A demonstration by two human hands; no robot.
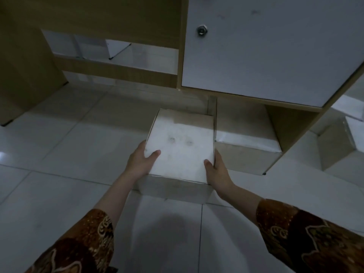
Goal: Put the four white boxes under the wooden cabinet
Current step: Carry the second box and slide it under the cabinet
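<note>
Both hands point(140, 162) on white box point(180, 146), cabinet point(256, 56) edge overhead.

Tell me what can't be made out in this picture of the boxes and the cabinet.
Head view, all of it:
- Held box: its underside and whether it rests on the floor are hidden by the box itself; fingers of the left hand and right hand wrap out of sight.
- Box under the cabinet: back hidden by the cabinet.
- Boxes at right: cut by the picture edge.
</note>
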